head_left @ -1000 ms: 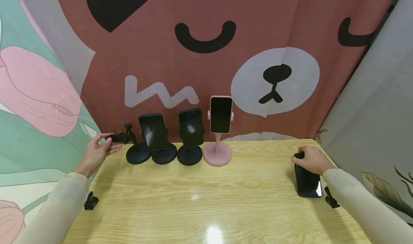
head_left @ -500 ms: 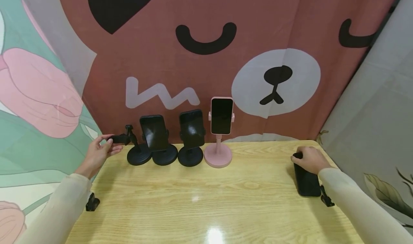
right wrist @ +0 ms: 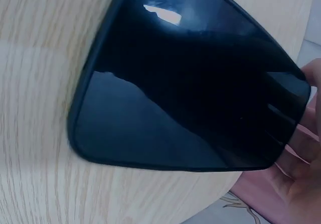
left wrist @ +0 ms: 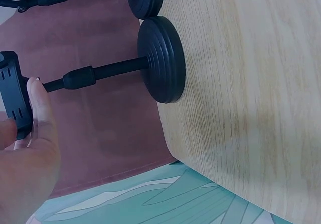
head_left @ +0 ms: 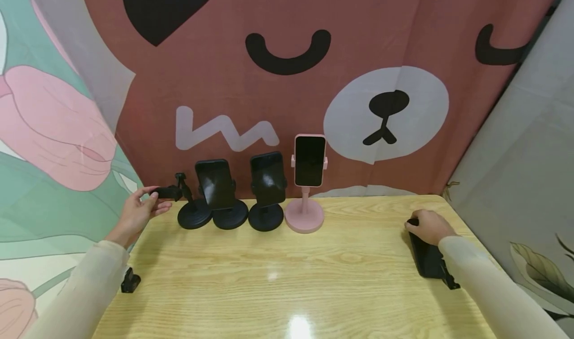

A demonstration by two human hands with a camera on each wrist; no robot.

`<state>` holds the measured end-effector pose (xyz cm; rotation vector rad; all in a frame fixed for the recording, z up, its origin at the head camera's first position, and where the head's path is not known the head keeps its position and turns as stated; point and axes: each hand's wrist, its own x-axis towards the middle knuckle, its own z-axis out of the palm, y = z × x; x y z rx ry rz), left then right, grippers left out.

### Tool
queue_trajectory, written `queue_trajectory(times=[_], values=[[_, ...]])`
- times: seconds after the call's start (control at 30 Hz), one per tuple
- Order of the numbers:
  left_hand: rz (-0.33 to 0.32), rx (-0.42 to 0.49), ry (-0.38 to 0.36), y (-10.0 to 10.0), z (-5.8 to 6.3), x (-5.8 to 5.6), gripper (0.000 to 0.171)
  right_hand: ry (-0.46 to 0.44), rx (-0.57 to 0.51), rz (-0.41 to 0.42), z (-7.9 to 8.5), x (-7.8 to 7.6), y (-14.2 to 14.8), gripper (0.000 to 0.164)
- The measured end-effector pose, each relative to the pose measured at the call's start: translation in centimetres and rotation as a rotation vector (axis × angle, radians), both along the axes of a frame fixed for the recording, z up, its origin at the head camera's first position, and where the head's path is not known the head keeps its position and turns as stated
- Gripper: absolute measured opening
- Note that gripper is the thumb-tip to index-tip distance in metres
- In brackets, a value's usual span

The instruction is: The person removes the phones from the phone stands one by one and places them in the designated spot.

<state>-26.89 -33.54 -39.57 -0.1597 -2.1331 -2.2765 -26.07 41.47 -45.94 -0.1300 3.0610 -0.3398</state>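
At the back left my left hand (head_left: 136, 212) pinches the clamp (left wrist: 15, 93) of a black phone stand (head_left: 194, 214). The stand's clamp carries no phone, and its round base (left wrist: 163, 61) sits on the table. On the far right my right hand (head_left: 431, 227) grips the far end of a black smartphone (head_left: 426, 256), whose near end points toward the front edge. Its glossy screen (right wrist: 175, 98) fills the right wrist view, with the fingers (right wrist: 296, 153) curled at one end. My wrist partly covers the phone in the head view.
Beside the gripped stand are two more black stands holding phones (head_left: 215, 184) (head_left: 267, 178). A pink stand (head_left: 304, 217) with a pink-framed phone (head_left: 310, 160) follows to their right. A bear-print curtain (head_left: 287, 99) hangs behind the wooden table (head_left: 269, 289).
My right hand has turned slightly and drawn a little toward me with the smartphone; the bright reflection on its screen is gone in the head view. The left hand keeps its hold on the stand's clamp.
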Motion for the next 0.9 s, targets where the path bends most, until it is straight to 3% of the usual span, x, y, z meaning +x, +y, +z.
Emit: queue_trajectory(times=[0.57, 0.9], values=[[0.036, -0.032, -0.037, 0.4, 0.4, 0.2, 0.012, -0.014, 0.02, -0.009, -1.5, 0.1, 0.0, 0.044], [0.035, -0.001, -0.026, 0.3, 0.4, 0.3, 0.013, -0.023, -0.011, -0.007, -2.3, 0.0, 0.0, 0.022]])
